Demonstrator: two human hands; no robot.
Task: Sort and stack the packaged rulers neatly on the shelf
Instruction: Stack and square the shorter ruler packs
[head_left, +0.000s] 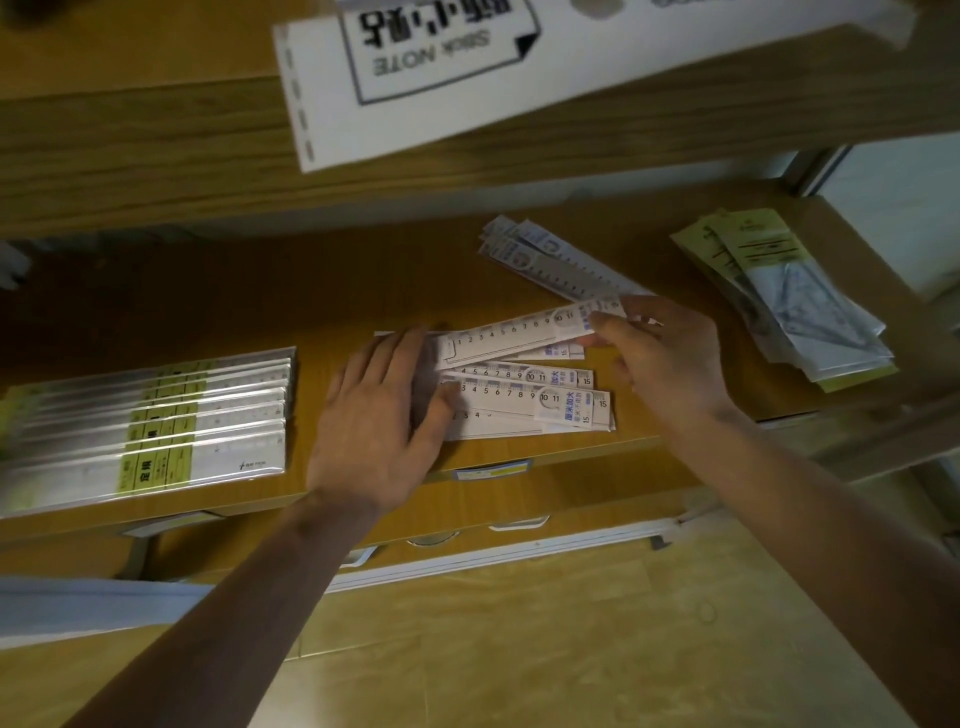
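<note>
Several white packaged rulers (524, 400) lie in a loose stack near the front of the wooden shelf (322, 296). My left hand (379, 421) lies flat with straight fingers on the stack's left end. My right hand (660, 358) pinches the right end of one white ruler (509, 335), which slants over the top of the stack. Behind it, more white rulers (550, 265) lie fanned out at an angle toward the back of the shelf.
A row of clear rulers with yellow-green labels (156, 431) fills the shelf's left front. Yellow-green set-square packs (784, 296) are piled at the right. A white sticky-note box (467, 67) juts from the shelf above. Price-tag holders line the front edge (488, 470).
</note>
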